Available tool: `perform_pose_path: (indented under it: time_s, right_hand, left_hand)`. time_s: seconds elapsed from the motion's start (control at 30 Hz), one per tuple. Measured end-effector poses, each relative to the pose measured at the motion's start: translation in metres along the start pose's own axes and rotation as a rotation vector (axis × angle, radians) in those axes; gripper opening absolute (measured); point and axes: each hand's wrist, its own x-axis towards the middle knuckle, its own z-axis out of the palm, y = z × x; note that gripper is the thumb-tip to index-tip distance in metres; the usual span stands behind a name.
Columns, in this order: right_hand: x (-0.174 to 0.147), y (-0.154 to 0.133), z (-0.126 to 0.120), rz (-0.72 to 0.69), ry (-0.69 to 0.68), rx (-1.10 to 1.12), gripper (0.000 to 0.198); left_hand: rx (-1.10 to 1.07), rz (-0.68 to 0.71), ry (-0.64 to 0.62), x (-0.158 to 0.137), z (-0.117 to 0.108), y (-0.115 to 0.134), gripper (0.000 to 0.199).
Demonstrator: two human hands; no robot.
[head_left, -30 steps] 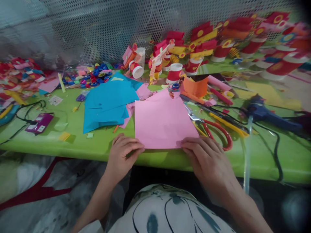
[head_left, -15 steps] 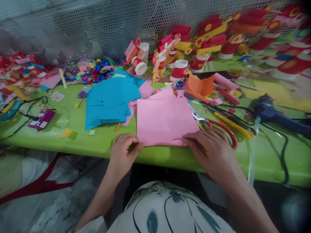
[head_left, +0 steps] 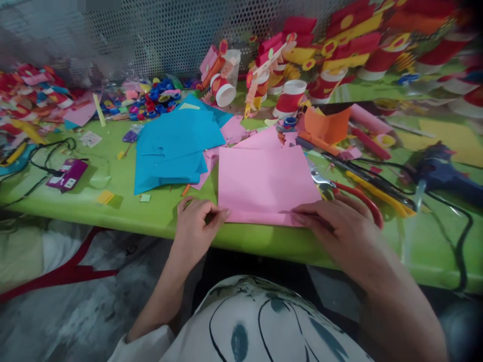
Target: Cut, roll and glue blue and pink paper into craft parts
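A pink sheet of paper lies near the front edge of the green table, its near edge turned up in a narrow strip. My left hand pinches the near left corner between thumb and fingertips. At the near right corner, my right hand is closed on the same edge. Scissors with red handles lie just beyond my right hand, their blades partly under or beside the sheet. Left of the pink sheet, blue paper sheets are piled with their edges overlapping.
A dark blue glue gun with a cable lies at the right. A purple box with wires sits at the left. Along the back are red-and-white paper cups, several colourful small parts and an orange paper piece.
A narrow strip along the sheet's near edge now shows turned up. Both hands still hold that edge. The camera view has shifted slightly, so the table things appear displaced.
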Motion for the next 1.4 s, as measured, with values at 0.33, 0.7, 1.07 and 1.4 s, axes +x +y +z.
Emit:
perform_pose_path:
  time_s: [0.33,0.7,1.07,1.4]
  right_hand:
    - [-0.009,-0.028,-0.007,-0.033,0.057,-0.237,0.016]
    - [-0.011,-0.066,-0.001,-0.269,0.194,-0.200,0.034]
    - [-0.025,-0.038,-0.016,0.061,0.235,-0.259,0.011]
    - [-0.044,-0.034,-0.022,0.241,0.156,0.033,0.014]
  left_hand:
    - [0.012,0.023,0.015,-0.004,-0.001,0.004,0.027]
    - [0.038,0.039,0.064,-0.007,0.002,0.005,0.027]
    - [0.044,0.047,0.054,-0.009,0.002,0.002,0.026]
    - [-0.075,0.193,-0.020,-0.009,-0.014,-0.012,0.012]
